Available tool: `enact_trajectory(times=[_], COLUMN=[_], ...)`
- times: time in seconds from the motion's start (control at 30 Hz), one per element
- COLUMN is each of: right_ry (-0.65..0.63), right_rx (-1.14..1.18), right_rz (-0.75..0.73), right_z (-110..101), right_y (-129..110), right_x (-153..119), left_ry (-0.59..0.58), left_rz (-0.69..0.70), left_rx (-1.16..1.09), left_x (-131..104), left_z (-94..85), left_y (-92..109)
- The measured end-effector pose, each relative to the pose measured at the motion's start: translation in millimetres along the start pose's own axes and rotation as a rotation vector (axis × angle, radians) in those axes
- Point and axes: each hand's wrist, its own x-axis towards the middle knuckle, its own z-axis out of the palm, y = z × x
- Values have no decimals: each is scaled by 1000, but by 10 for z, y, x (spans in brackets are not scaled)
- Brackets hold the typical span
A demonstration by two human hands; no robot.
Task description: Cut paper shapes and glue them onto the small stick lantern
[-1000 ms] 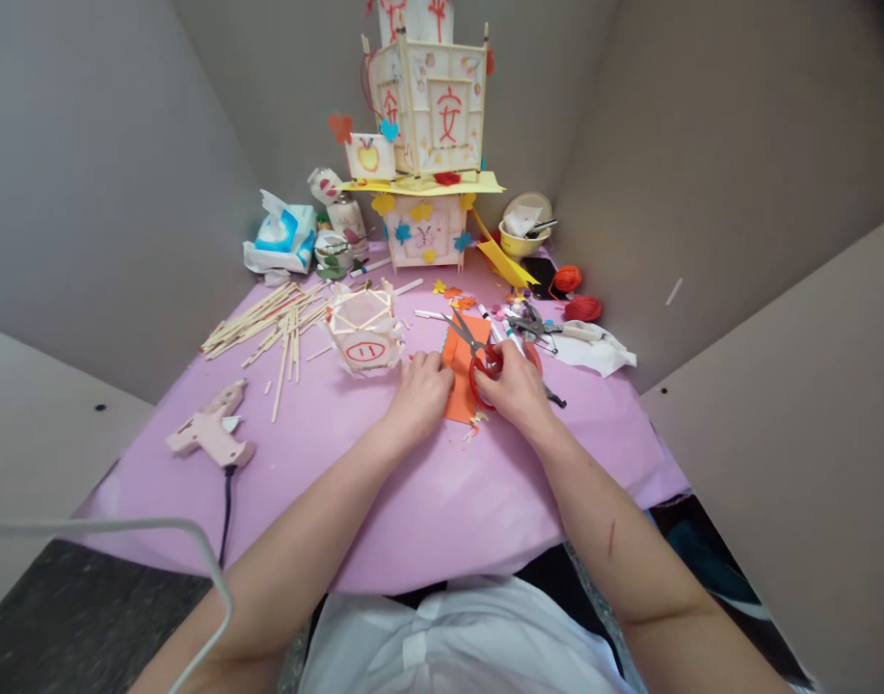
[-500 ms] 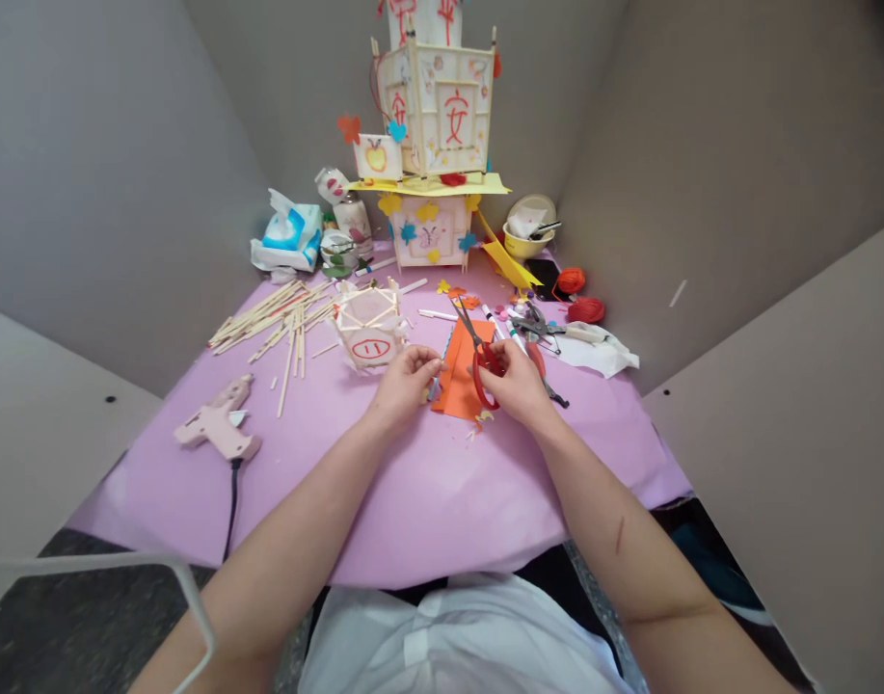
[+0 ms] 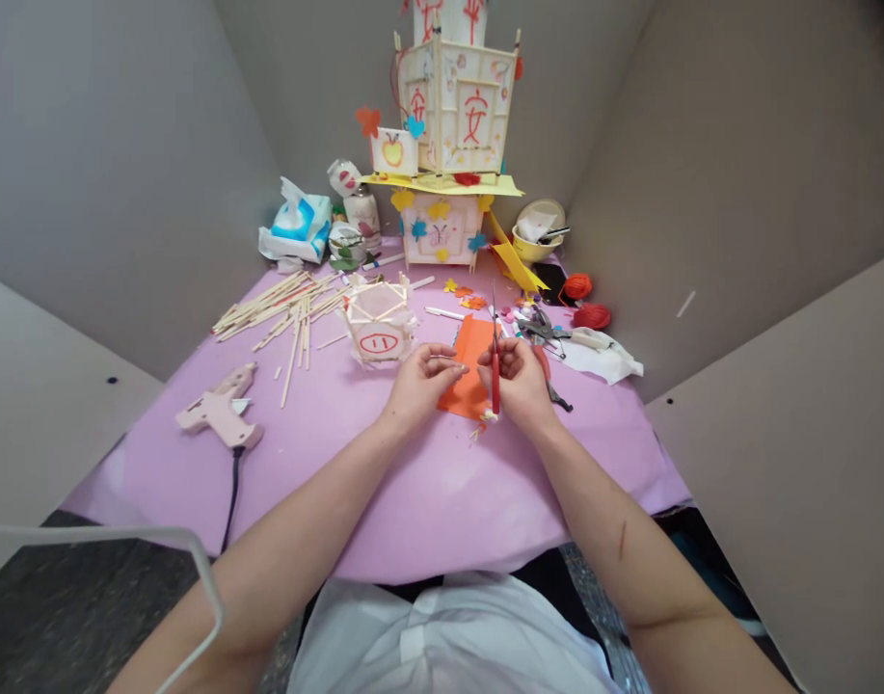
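Observation:
My right hand [image 3: 522, 384] is closed on red-handled scissors [image 3: 495, 378], now seen edge-on with the blades pointing away from me. Left of it, my left hand [image 3: 423, 384] has thumb and fingertips drawn together in a pinch; whatever is between them is too small to make out. Beneath and between both hands lies orange paper [image 3: 471, 361], partly covered by my left fingertips. Small paper scraps [image 3: 479, 430] lie at its near edge. Beyond my left hand stands a small stick-framed paper lantern [image 3: 379, 323] with a red drawing on its front.
Wooden sticks [image 3: 282, 306] lie spread at the left, with a pink glue gun [image 3: 221, 410] nearer me. A tall decorated paper lantern tower [image 3: 456, 116] rises at the back. Pliers [image 3: 543, 330], red yarn balls [image 3: 591, 316] and a yellow bowl [image 3: 534, 248] sit at the right.
The scissors have turned from showing their open handle loops to edge-on, blades now straight ahead. My left fingertips have shifted slightly right over the orange paper. The whole view has shifted a little.

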Motion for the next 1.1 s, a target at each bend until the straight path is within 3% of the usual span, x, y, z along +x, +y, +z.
enact_trajectory(times=[0.5,1.1], right_ry=[-74,-34], right_rx=[34,-109], right_rz=[15,-11], right_z=[44,17], right_y=[-16,29], right_x=[-48,-22], left_ry=[132,91], left_rz=[182,267], left_rx=[195,314], left_x=[-68,-75], left_z=[63,64], left_y=[-86,-90])
